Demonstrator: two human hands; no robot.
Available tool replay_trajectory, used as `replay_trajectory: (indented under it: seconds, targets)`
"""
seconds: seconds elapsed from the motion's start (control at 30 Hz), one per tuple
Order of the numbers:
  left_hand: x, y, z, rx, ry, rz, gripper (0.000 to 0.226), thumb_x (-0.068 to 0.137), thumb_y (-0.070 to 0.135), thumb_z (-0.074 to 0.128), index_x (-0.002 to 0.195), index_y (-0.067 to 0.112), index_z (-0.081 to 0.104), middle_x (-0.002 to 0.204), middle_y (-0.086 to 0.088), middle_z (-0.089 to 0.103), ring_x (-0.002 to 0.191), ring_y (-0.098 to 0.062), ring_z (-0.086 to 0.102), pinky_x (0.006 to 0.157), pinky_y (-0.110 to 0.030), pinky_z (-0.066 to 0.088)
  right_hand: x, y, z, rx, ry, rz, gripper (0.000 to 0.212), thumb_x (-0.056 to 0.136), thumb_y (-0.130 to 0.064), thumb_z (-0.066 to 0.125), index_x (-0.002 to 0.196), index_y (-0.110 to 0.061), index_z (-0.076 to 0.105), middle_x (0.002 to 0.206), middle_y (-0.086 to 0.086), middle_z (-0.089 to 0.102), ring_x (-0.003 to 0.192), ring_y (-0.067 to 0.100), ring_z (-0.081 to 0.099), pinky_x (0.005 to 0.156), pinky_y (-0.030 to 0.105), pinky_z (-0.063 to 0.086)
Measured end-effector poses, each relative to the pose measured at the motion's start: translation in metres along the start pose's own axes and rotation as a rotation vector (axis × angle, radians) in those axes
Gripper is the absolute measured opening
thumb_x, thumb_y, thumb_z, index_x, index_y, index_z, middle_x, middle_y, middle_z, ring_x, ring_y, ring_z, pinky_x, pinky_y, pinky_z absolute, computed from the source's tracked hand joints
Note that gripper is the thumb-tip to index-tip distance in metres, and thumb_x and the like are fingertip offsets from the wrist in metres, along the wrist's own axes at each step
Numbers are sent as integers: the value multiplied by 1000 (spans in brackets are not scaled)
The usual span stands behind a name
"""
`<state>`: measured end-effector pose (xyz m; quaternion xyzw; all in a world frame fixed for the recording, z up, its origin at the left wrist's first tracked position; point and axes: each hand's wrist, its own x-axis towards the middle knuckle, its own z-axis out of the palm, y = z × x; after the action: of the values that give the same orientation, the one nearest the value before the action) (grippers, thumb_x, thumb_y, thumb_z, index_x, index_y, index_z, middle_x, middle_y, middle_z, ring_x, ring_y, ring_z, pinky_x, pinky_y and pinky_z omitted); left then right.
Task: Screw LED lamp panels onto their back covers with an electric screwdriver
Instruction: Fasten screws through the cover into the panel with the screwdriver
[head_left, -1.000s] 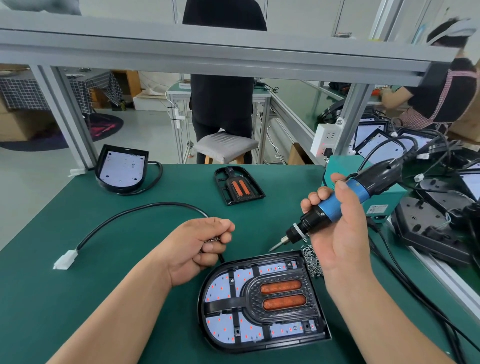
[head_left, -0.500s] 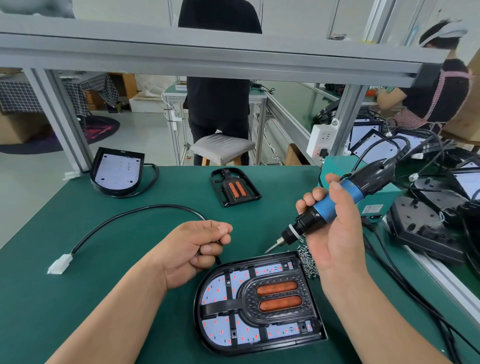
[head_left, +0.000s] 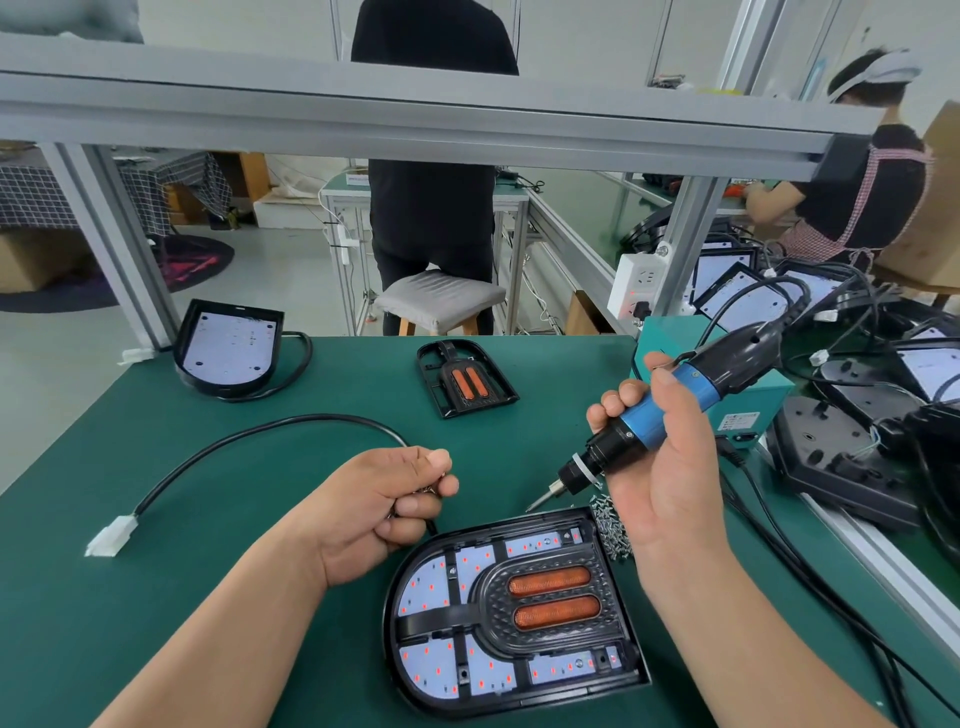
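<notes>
The electric screwdriver (head_left: 670, 405) is gripped in the right hand (head_left: 670, 499), tilted, its bit aimed down at the top edge of the LED lamp panel (head_left: 431, 587). The left hand (head_left: 384, 514) is curled tight just left of it, small screws (head_left: 432, 487) pinched in the fingers. The panel is seated in its black back cover (head_left: 467, 704) on the green bench (head_left: 156, 597), a screw pile (head_left: 610, 525) lying beside its upper right corner.

LED panel (head_left: 431, 587) sits flat in black back cover (head_left: 545, 697). Blue electric screwdriver (head_left: 644, 415) tilts, bit down-left; screws (head_left: 610, 525) lie beside the cover.
</notes>
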<state>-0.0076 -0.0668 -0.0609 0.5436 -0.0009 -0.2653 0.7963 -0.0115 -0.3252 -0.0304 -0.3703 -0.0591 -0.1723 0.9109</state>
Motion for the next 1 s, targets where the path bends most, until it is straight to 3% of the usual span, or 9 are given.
replay_trajectory:
  seconds: [0.6,1.0]
  targets:
    - [-1,1,-1,-34,-8,-4,18,93,23,71,94,11,58,82,-4,59,53,-3,32,36,-12,27,-1,-1,0,6,3,2,18,99,-23,62,115,-18,57,82,1,54,74,17,57,78,32,56]
    - [-1,3,1,-62,19,-22,30,93,41,69,92,14,56,77,-2,54,54,-6,29,36,-14,24,-1,0,2,55,29,25,18,104,-25,61,119,-16,57,82,1,56,74,17,58,77,32,57]
